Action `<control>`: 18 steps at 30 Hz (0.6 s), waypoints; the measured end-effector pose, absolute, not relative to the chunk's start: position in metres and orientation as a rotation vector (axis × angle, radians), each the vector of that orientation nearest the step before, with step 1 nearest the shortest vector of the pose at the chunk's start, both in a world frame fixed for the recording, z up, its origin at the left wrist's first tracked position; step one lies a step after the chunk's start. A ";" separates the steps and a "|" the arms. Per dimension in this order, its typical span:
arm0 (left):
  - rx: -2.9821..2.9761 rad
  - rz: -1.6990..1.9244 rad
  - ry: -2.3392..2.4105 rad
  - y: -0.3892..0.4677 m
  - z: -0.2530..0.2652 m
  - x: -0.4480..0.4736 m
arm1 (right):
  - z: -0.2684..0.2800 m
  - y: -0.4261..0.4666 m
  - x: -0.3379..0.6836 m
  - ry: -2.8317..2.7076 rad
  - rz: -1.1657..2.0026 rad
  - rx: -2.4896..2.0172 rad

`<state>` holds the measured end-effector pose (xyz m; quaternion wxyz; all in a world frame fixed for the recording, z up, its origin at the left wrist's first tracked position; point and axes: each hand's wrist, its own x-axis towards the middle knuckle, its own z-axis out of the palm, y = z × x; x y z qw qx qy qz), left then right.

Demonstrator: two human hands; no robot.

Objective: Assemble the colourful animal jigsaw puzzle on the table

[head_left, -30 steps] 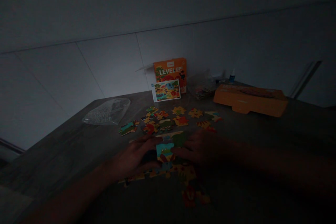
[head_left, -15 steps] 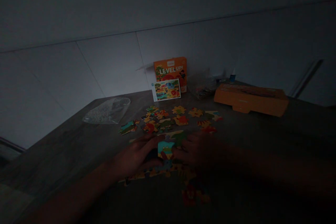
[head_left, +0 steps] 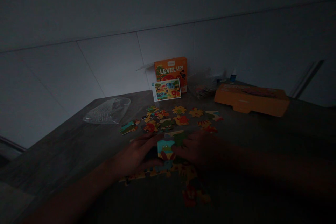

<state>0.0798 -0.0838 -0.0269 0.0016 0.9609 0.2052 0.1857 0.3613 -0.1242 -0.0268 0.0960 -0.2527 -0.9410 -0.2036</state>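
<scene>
A blue-topped puzzle piece (head_left: 166,147) with a green animal face lies between my hands, over other pieces. My right hand (head_left: 194,148) has its fingertips on the right edge of that piece, and they look closed on it; the dark hides part of the grip. On the other side, my left hand (head_left: 138,154) rests with thumb and forefinger spread apart around the piece's left side. Joined puzzle pieces (head_left: 147,174) run in a strip below the hands. A lion piece (head_left: 190,194) sits at the near end, dim and partly lost in shadow.
Several loose puzzle pieces (head_left: 165,123) are spread beyond the hands. A picture card (head_left: 168,90) leans against an orange box (head_left: 170,66). A clear plastic bag (head_left: 107,111) lies left; an orange box part (head_left: 252,99), a bag of pieces (head_left: 204,89) and a small bottle (head_left: 233,76) stand right.
The blue-topped piece has shifted slightly away from me, and more of its green face shows. Both hands stay in nearly the same place.
</scene>
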 end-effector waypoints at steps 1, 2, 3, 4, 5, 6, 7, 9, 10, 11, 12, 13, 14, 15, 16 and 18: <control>3.017 0.581 0.641 -0.083 -0.027 0.080 | -0.027 -0.124 0.361 -2.793 -0.597 -0.753; 3.016 0.581 0.641 -0.083 -0.028 0.080 | -0.027 -0.124 0.361 -2.794 -0.598 -0.760; 3.016 0.580 0.642 -0.082 -0.028 0.080 | -0.026 -0.124 0.361 -2.794 -0.601 -0.767; 3.018 0.577 0.642 -0.082 -0.029 0.080 | -0.026 -0.124 0.361 -2.795 -0.603 -0.773; 3.025 0.579 0.636 -0.082 -0.029 0.079 | -0.025 -0.124 0.361 -2.800 -0.601 -0.775; 3.037 0.586 0.628 -0.082 -0.029 0.079 | -0.025 -0.124 0.361 -2.804 -0.598 -0.777; 3.048 0.599 0.628 -0.082 -0.029 0.079 | -0.024 -0.124 0.361 -2.807 -0.594 -0.779; 3.060 0.605 0.645 -0.082 -0.028 0.079 | -0.024 -0.124 0.361 -2.814 -0.578 -0.787; 3.062 0.605 0.654 -0.083 -0.027 0.080 | -0.023 -0.124 0.361 -2.818 -0.571 -0.792; 3.064 0.606 0.657 -0.083 -0.026 0.080 | -0.023 -0.125 0.361 -2.824 -0.562 -0.796; 3.068 0.607 0.655 -0.083 -0.025 0.081 | -0.023 -0.125 0.360 -2.831 -0.553 -0.801; 3.075 0.616 0.641 -0.083 -0.024 0.082 | -0.023 -0.125 0.360 -2.834 -0.546 -0.807; 3.087 0.632 0.618 -0.082 -0.023 0.083 | -0.024 -0.125 0.360 -2.832 -0.542 -0.813; 3.099 0.652 0.597 -0.082 -0.023 0.085 | -0.024 -0.125 0.360 -2.827 -0.541 -0.814; 3.112 0.674 0.577 -0.081 -0.023 0.085 | -0.024 -0.125 0.360 -2.819 -0.540 -0.811; 3.142 0.719 0.544 -0.079 -0.022 0.086 | -0.026 -0.124 0.361 -2.809 -0.550 -0.770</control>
